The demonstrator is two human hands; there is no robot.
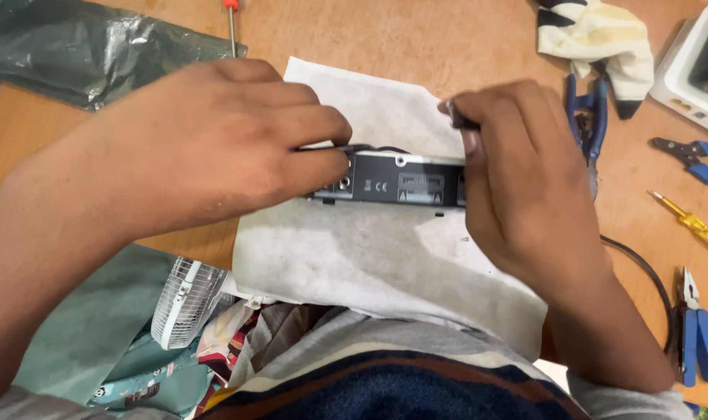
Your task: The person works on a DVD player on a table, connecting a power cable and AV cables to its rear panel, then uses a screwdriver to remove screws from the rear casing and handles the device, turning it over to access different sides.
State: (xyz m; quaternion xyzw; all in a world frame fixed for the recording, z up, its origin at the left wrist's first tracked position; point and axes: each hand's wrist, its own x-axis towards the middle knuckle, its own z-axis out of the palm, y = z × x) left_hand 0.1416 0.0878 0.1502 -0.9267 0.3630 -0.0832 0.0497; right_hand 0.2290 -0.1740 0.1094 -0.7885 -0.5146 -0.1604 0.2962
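Note:
A flat black electronic device [396, 180] with a metal back plate stands on edge on a white cloth [354, 257] spread over the wooden table [416, 31]. My left hand [214, 148] grips the device's left end, fingers curled over its top. At the device's right end, my right hand [517, 179] holds the case, and its fingers pinch a thin dark tool [456, 117] above the top right corner. A black cable runs out from under the left fingers along the device's top.
Blue-handled pliers [587, 117] lie right of my hand, more blue pliers [700, 159] and cutters [700, 334] at the right edge, with a yellow screwdriver [692, 223]. A striped rag [599, 35], a white box [696, 66], a grey plastic bag [89, 50] and a red-tipped screwdriver [231, 23] lie at the back.

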